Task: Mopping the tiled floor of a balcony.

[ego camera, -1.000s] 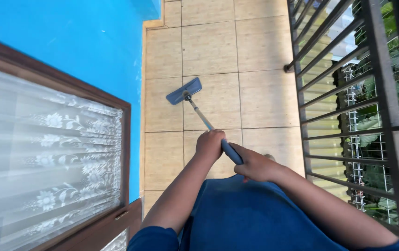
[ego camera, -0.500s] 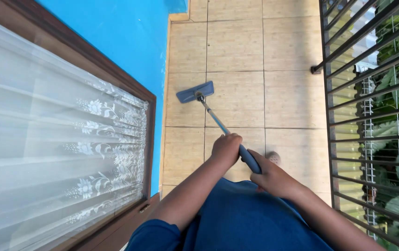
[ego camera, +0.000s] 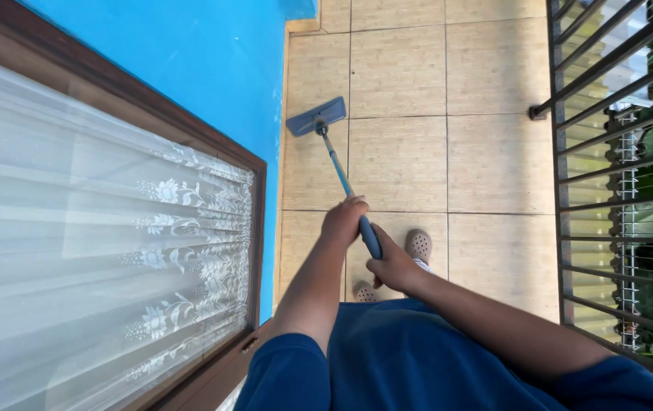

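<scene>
Head view: both hands, left hand (ego camera: 344, 221) above right hand (ego camera: 392, 265), have fingers clamped on the flat mop (ego camera: 317, 116) handle. Mop head lies flat on the tiled floor (ego camera: 494, 167) beside the blue wall (ego camera: 212, 68); it is best to keep it flat.

I count one flat mop (ego camera: 317, 117) on one long handle (ego camera: 339, 171). My two hands, left hand (ego camera: 344, 221) and right hand (ego camera: 392, 266), are both on it. Two perforated clogs (ego camera: 418, 245) show below. One window (ego camera: 105, 236) with one lace curtain (ego camera: 174, 228); one metal railing (ego camera: 616, 152).
</scene>
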